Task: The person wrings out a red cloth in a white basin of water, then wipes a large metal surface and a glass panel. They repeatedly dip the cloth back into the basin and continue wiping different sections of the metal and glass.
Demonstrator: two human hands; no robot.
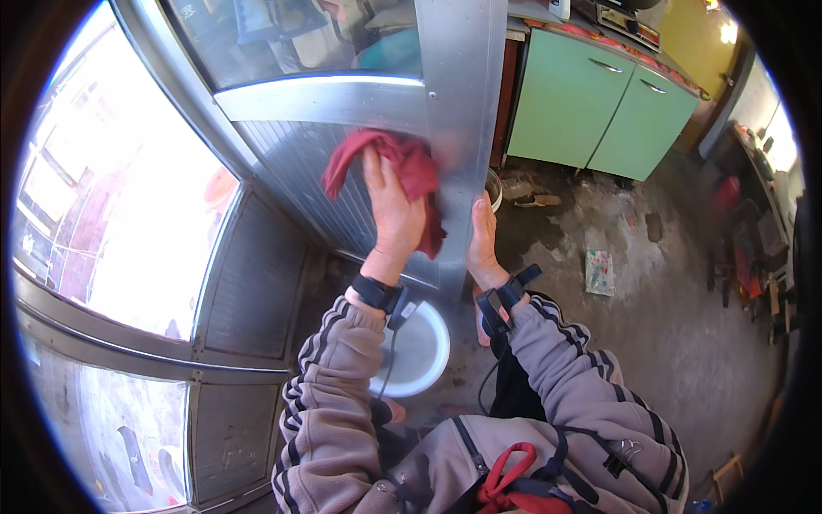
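Observation:
A red cloth (pixel 411 168) is bunched under my left hand (pixel 393 205), pressed on the ribbed lower panel of a metal-framed door (pixel 308 173). Part of the cloth hangs down past my fingers along the panel. On the door's outer edge rests my right hand (pixel 483 239), its thumb up along the frame and its other fingers mostly hidden behind it. A white basin (pixel 419 360) with greyish water stands on the floor below, partly covered by my left forearm. Glass (pixel 295 45) fills the upper part of the door.
Green cabinets (pixel 578 96) with a stove (pixel 623 29) on top stand beyond the door. A pail (pixel 494 189) is just behind the door's edge. A printed packet (pixel 600 273) lies on the concrete floor (pixel 674 360). Metal-framed windows (pixel 241 379) are at the left, dark furniture (pixel 751 212) at the right.

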